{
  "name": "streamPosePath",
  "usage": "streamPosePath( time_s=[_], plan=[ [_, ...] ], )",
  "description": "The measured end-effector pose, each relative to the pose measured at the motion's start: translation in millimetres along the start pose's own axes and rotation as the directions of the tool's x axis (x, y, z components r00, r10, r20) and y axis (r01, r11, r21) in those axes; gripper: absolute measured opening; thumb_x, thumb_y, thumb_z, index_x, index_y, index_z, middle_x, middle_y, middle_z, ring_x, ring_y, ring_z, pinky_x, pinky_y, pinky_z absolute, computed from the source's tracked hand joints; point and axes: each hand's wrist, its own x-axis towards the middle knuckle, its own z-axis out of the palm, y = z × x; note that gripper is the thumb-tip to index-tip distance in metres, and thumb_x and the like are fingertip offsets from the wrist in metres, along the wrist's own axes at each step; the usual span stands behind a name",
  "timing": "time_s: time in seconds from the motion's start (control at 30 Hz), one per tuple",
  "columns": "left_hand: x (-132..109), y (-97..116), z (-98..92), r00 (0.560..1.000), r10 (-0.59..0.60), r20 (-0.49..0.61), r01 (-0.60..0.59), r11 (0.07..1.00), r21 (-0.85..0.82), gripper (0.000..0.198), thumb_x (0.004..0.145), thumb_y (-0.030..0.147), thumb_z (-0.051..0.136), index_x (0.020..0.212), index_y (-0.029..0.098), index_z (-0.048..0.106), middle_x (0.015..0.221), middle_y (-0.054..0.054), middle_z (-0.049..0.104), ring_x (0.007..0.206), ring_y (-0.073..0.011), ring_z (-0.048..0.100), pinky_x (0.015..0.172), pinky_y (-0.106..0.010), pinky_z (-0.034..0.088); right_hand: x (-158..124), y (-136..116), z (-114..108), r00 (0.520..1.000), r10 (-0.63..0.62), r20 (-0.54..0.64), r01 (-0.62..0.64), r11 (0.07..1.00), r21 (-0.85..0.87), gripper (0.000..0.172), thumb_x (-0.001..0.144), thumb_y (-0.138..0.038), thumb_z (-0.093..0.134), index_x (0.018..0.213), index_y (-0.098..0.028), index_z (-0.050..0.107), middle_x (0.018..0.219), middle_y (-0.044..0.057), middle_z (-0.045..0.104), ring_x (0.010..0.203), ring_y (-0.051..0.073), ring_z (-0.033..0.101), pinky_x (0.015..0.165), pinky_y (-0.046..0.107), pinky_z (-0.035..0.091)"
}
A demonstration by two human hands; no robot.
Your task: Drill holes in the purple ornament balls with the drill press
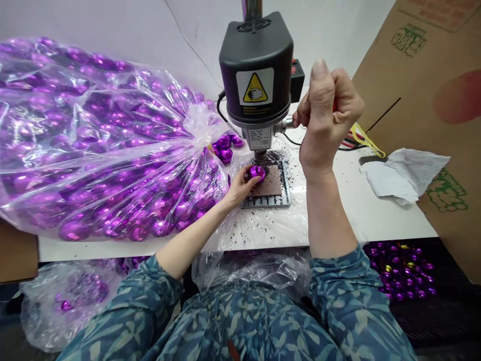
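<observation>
Head view: drill press (256, 70) beside bag (93, 150)

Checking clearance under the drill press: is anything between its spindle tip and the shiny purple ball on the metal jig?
Nothing visible does. The metal spindle tip sits just above the shiny purple ball, and the left hand holds the ball from the side, clear of the gap.
</observation>
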Motion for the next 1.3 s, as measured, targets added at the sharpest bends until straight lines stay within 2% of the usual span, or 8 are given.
streamPosePath(
  time_s=[0.13, 0.23, 0.4, 0.63, 0.87, 1.07, 1.17, 1.3],
  plan=[
    [-0.2, 10.7, 6.2, 0.993, 0.112, 0.022, -0.114, 0.979, 0.168, 0.055, 0.082, 0.028, 0.085, 0.132, 0.021, 0.064, 0.119, -0.01, 0.07, 0.094, -0.0224, 0.071, 0.086, -0.042, 0.064, 0.1, -0.8, -1.8, 1.0, 0.01, 0.001, -0.01, 1.0, -0.001, 0.067, 0.082, -0.082, 0.056, 0.063, -0.026, 0.025, 0.052, -0.007, 0.026, 0.043, 0.009, 0.023, 0.044, 0.034, 0.027],
    [-2.6, 19.5, 10.7, 0.985, 0.17, 0.025, -0.17, 0.952, 0.256, 0.056, 0.076, 0.026, 0.09, 0.127, 0.019, 0.066, 0.12, -0.01, 0.067, 0.095, -0.0212, 0.069, 0.084, -0.037, 0.063, 0.1, -0.4, -3.2, 1.0, 0.014, 0.019, -0.015, 1.0, 0.009, 0.066, 0.082, -0.08, 0.058, 0.064, -0.026, 0.025, 0.052, -0.007, 0.026, 0.043, 0.008, 0.024, 0.044, 0.033, 0.027],
    [-3.7, 17.5, 15.1, 0.99, 0.139, -0.016, -0.134, 0.972, 0.192, 0.056, 0.075, 0.024, 0.092, 0.125, 0.019, 0.065, 0.117, -0.009, 0.067, 0.093, -0.0182, 0.069, 0.08, -0.032, 0.062, -6.2, 2.2, -5.4, 1.0, -0.016, 0.003, 0.016, 0.999, 0.033, 0.065, 0.086, -0.076, 0.059, 0.063, -0.025, 0.026, 0.051, -0.008, 0.026, 0.042, 0.006, 0.024, 0.044, 0.03, 0.026],
    [-0.7, 5.3, 17.1, 0.981, 0.193, -0.027, -0.186, 0.968, 0.167, 0.058, 0.074, 0.023, 0.092, 0.125, 0.02, 0.065, 0.116, -0.008, 0.066, 0.094, -0.0191, 0.069, 0.078, -0.031, 0.061, -24.6, 1.8, -10.7, 0.998, -0.005, -0.066, 0.002, 0.999, -0.049, 0.071, 0.09, -0.073, 0.06, 0.06, -0.022, 0.02, 0.048, -0.005, 0.023, 0.042, 0.008, 0.027, 0.045, 0.033, 0.025],
    [-2.8, 8.5, 16.3, 0.979, 0.202, -0.016, -0.196, 0.963, 0.187, 0.057, 0.076, 0.025, 0.092, 0.126, 0.019, 0.065, 0.117, -0.009, 0.066, 0.097, -0.0211, 0.069, 0.082, -0.033, 0.061, -33.0, 8.4, -12.7, 0.99, -0.112, -0.088, 0.119, 0.99, 0.074, 0.068, 0.094, -0.054, 0.066, 0.06, -0.02, 0.017, 0.047, -0.005, 0.017, 0.041, 0.007, 0.021, 0.045, 0.032, 0.019],
    [-2.6, 9.5, 17.1, 0.981, 0.195, -0.021, -0.187, 0.962, 0.202, 0.057, 0.075, 0.024, 0.092, 0.126, 0.019, 0.065, 0.117, -0.008, 0.066, 0.096, -0.0208, 0.069, 0.081, -0.034, 0.061, -43.4, 18.2, -20.0, 0.985, -0.151, -0.087, 0.151, 0.988, -0.005, 0.064, 0.095, -0.055, 0.061, 0.058, -0.021, 0.021, 0.048, -0.005, 0.022, 0.043, 0.007, 0.025, 0.047, 0.031, 0.029],
    [-2.2, 8.9, 17.9, 0.984, 0.175, -0.026, -0.168, 0.97, 0.175, 0.059, 0.074, 0.025, 0.092, 0.126, 0.019, 0.065, 0.117, -0.008, 0.066, 0.095, -0.0205, 0.069, 0.08, -0.033, 0.061, -46.4, 24.9, -22.1, 0.975, -0.206, -0.087, 0.203, 0.978, -0.039, 0.064, 0.096, -0.054, 0.058, 0.057, -0.021, 0.019, 0.048, -0.004, 0.021, 0.043, 0.009, 0.023, 0.046, 0.033, 0.027],
    [-3.2, 10.6, 17.2, 0.985, 0.17, -0.015, -0.166, 0.975, 0.15, 0.058, 0.075, 0.026, 0.092, 0.126, 0.02, 0.064, 0.118, -0.008, 0.066, 0.095, -0.0202, 0.069, 0.08, -0.033, 0.061, -51.2, 32.3, -24.2, 0.946, -0.313, -0.082, 0.319, 0.945, 0.067, 0.06, 0.096, -0.038, 0.059, 0.057, -0.019, 0.019, 0.048, -0.005, 0.019, 0.042, 0.007, 0.021, 0.044, 0.031, 0.024]
  ],
)
